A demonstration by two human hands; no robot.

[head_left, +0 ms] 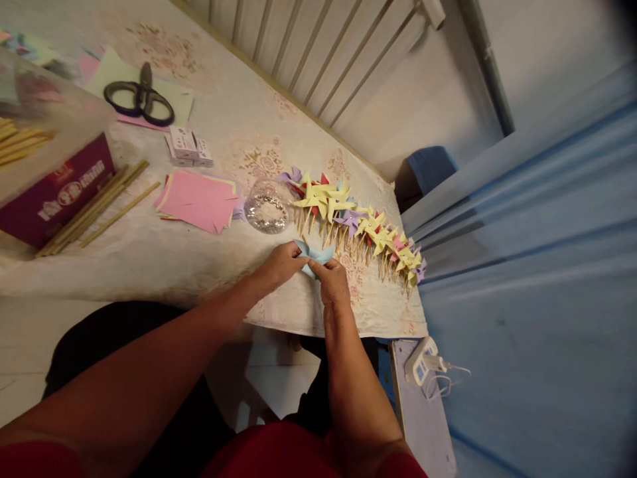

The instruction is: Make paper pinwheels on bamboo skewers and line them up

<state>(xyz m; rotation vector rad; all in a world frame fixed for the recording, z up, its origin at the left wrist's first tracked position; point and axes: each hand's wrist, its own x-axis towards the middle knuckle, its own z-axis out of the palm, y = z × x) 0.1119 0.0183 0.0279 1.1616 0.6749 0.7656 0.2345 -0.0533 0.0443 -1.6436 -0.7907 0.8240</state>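
Note:
Between my two hands is a light blue paper pinwheel (313,253), its blades folded inward. My left hand (284,264) pinches its left side, and my right hand (332,277) grips its lower right with the thumb near the middle. Whether a stick is attached cannot be made out. Just beyond lies a row of finished pinwheels (371,226) on sticks, in yellow, purple, red and pink. A round clear dish (269,207) with small shiny pieces sits up and left of my hands. Left of that dish is a stack of cut paper squares (199,200), pink on top.
Black-handled scissors (142,99) rest on coloured paper at the back left. Small white boxes (188,147) stand nearby. Wooden sticks (94,211) lean by a purple-labelled box (60,189). A power strip (422,360) lies on a lower surface at right, beside a blue curtain (527,279).

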